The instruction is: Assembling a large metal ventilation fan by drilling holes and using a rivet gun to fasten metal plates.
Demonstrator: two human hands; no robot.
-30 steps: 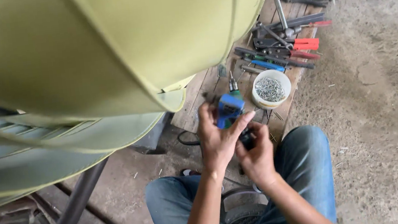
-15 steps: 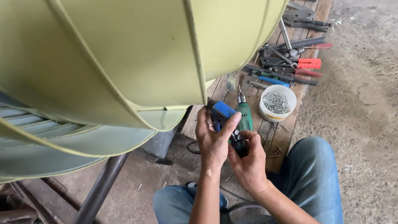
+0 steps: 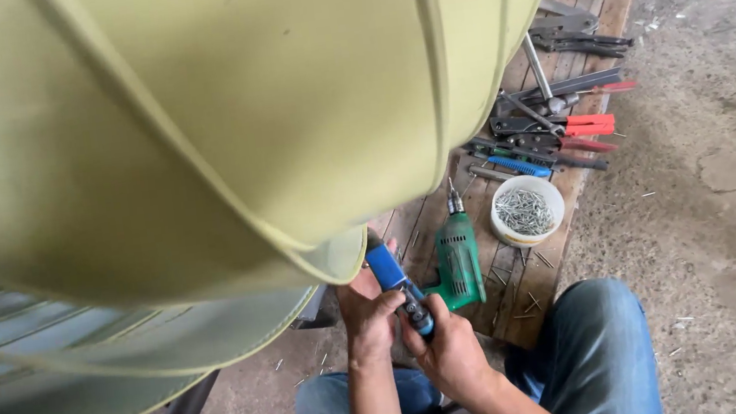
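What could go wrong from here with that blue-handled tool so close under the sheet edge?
1. Both hands, left hand and right hand, squeeze the blue-handled tool right below the yellow-green sheet metal edge; a slip could cut knuckles.
2. The green drill lies beside the hands, bit exposed; an elbow might knock it.
3. The white tub of rivets sits near the plank's edge and could spill.

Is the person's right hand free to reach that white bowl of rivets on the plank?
Probably not right now. The right hand is wrapped round the blue-handled tool, together with the left hand. The white bowl itself sits open on the plank, beyond the green drill, with nothing covering it.
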